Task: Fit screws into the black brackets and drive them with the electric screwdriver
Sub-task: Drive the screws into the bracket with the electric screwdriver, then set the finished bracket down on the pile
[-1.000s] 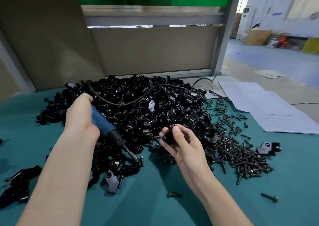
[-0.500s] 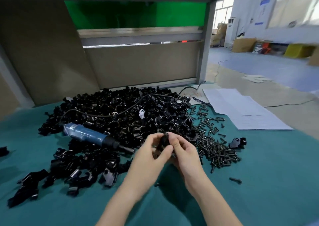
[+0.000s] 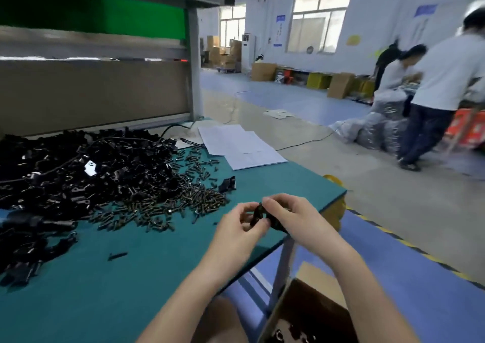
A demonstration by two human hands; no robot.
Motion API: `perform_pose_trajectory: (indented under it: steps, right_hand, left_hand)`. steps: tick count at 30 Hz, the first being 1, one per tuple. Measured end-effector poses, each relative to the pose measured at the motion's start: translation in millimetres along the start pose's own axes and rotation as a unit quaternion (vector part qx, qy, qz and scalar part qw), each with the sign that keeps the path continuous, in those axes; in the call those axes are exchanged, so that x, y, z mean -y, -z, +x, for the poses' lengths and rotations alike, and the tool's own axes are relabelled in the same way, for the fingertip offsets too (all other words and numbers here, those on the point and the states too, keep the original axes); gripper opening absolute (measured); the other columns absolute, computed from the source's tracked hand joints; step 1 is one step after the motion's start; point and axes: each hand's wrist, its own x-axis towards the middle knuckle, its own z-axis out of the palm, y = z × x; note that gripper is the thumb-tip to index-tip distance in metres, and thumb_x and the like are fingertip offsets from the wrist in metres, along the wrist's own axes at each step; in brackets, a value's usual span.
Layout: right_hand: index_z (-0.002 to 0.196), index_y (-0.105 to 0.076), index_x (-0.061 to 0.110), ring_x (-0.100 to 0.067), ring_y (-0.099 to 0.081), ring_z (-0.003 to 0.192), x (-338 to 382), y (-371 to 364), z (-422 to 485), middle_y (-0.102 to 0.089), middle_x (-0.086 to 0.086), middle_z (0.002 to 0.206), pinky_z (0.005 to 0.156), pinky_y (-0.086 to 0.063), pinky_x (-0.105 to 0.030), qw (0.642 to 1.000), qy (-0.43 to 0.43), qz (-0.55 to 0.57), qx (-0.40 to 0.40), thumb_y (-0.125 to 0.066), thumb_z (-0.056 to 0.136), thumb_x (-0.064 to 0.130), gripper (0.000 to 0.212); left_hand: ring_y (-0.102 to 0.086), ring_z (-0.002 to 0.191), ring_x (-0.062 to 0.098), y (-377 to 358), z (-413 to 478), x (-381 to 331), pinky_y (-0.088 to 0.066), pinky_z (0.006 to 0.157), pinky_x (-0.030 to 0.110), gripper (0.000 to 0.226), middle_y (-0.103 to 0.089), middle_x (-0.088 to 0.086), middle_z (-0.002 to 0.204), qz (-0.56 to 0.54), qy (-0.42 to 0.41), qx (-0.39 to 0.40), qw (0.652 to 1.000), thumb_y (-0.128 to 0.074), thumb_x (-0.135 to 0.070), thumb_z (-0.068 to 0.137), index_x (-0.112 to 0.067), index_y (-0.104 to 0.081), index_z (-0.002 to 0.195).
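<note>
Teal surface fills the lower left, and its near right corner sits just under the hands. Bracket pile: black, heaped across the far left, too many to count. Screw heap: dark, spread along the pile's right and near edges, also past counting. Paper sheets lie beyond the screws at the far right edge. They overlap, so I cannot fix the number. 1 electric screwdriver lies on the surface at the left border of the view, partly cut off and blurred. Its long axis runs roughly left-right, dark nose pointing right, toward the hands.

2 hands are up over the near right corner. Left hand: fingers curled, pinching the held bracket from the left. Right hand: fingers curled over the same piece from the right. 1 bracket sits between them, mostly covered. I cannot tell if a screw is in it yet.

Key relation, my judgement: the driver lies well apart to the left of the held bracket, and the left hand is the nearer one. A reach for it goes leftward and meets the nose end first. The screw heap is near, left of and beyond the left hand.

1 lone bracket sits just right of the heap. 1 lone screw lies on bare surface, near side.
</note>
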Motion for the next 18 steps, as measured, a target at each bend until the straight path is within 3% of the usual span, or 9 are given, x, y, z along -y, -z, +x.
perform_pose_trajectory:
  steps: [3, 5, 8, 11, 14, 16, 18]
  right_hand:
    - [0.105, -0.069, 0.037, 0.011, -0.062, 0.092, -13, 33, -19, -0.068, 0.026, 0.098, 0.073, -0.046, -0.014, 0.993, -0.004, -0.052, -0.104, -0.059, 0.102, 0.044, 0.012]
    - [0.114, -0.067, 0.032, 0.004, -0.063, 0.102, -16, 44, -28, -0.067, 0.022, 0.108, 0.079, -0.050, -0.019, 0.987, -0.009, -0.053, -0.149, -0.058, 0.103, 0.038, 0.016]
    - [0.120, -0.066, 0.028, -0.006, -0.064, 0.109, -13, 40, -34, -0.068, 0.015, 0.115, 0.092, -0.053, -0.031, 0.984, -0.004, -0.037, -0.172, -0.057, 0.104, 0.033, 0.019]
    - [0.125, -0.064, 0.028, -0.006, -0.062, 0.111, -4, 16, -31, -0.067, 0.013, 0.118, 0.096, -0.050, -0.029, 0.986, 0.027, -0.038, -0.159, -0.055, 0.105, 0.034, 0.023]
    - [0.131, -0.060, 0.029, 0.000, -0.057, 0.116, 7, -29, -24, -0.064, 0.016, 0.124, 0.098, -0.046, -0.023, 0.992, 0.067, -0.051, -0.098, -0.052, 0.106, 0.036, 0.027]
    - [0.135, -0.058, 0.029, 0.001, -0.054, 0.118, 17, -67, -18, -0.061, 0.017, 0.129, 0.098, -0.043, -0.021, 0.992, 0.101, -0.057, -0.050, -0.049, 0.108, 0.036, 0.029]
    - [0.138, -0.053, 0.030, -0.003, -0.053, 0.113, 28, -109, -11, -0.056, 0.016, 0.135, 0.095, -0.043, -0.022, 0.990, 0.122, -0.070, 0.003, -0.046, 0.109, 0.037, 0.031]
  left_hand:
    - [-0.067, 0.092, -0.004, -38, 3, -6, -0.051, 0.081, 0.013, 0.037, -0.068, -0.014, 0.109, 0.064, 0.004, 0.100, 0.993, -0.066, -0.031, 0.096, -0.026, -0.056, 0.131]
    - [-0.062, 0.102, -0.004, -53, 3, -10, -0.049, 0.085, 0.013, 0.050, -0.059, -0.015, 0.123, 0.118, 0.006, 0.142, 0.983, -0.063, -0.042, 0.097, -0.030, -0.048, 0.142]
    - [-0.060, 0.110, -0.006, -50, 1, -8, -0.049, 0.094, 0.020, 0.044, -0.055, -0.018, 0.133, 0.161, -0.029, 0.127, 0.978, -0.058, -0.045, 0.099, -0.035, -0.048, 0.141]
    - [-0.059, 0.110, -0.009, -17, -4, 0, -0.050, 0.094, 0.018, 0.031, -0.058, -0.019, 0.130, 0.164, -0.069, 0.062, 0.982, -0.058, -0.036, 0.100, -0.039, -0.052, 0.130]
    - [-0.056, 0.116, -0.003, 43, -15, 20, -0.045, 0.100, 0.024, 0.029, -0.059, -0.017, 0.128, 0.216, -0.093, -0.077, 0.969, -0.059, -0.028, 0.099, -0.038, -0.054, 0.126]
    - [-0.046, 0.127, 0.002, 91, -32, 36, -0.037, 0.104, 0.026, 0.033, -0.053, -0.017, 0.132, 0.291, -0.067, -0.176, 0.938, -0.056, -0.031, 0.100, -0.034, -0.053, 0.133]
    - [-0.037, 0.133, 0.010, 137, -59, 51, -0.035, 0.108, 0.035, 0.038, -0.050, -0.011, 0.137, 0.387, -0.017, -0.270, 0.881, -0.053, -0.033, 0.100, -0.029, -0.051, 0.137]
